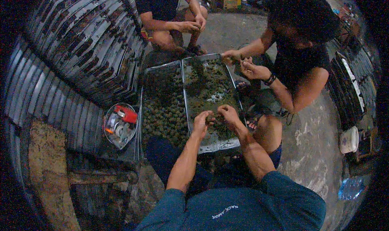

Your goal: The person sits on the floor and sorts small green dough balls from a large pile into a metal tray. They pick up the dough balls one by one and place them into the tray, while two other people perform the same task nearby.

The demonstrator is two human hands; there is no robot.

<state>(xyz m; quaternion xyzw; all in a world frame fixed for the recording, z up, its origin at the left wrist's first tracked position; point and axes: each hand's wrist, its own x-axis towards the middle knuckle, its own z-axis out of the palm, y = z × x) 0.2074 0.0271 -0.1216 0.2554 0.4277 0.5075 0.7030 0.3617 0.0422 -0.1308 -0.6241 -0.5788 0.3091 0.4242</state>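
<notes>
My left hand [201, 123] is over the near part of a shallow metal tray [218, 146], its fingers curled around what looks like a small dark clump [209, 119]. Close beside it, my right hand [229, 116] has thumb and fingertips drawn together; whether anything is pinched there is too blurred to tell. Loose greenish-brown crumbly material [200, 79] covers much of this tray, with pale bare patches. Against its left side stands a second metal tray [162, 65], filled in its near half with many small rounded greenish-brown lumps [165, 115].
Two people sit around the trays, one person's hands [194, 25] at the far side, another's [246, 67] at the right. Stacked metal trays [88, 33] rise at the left. A clear container [120, 126] holds small items. A white tub [349, 139] stands right.
</notes>
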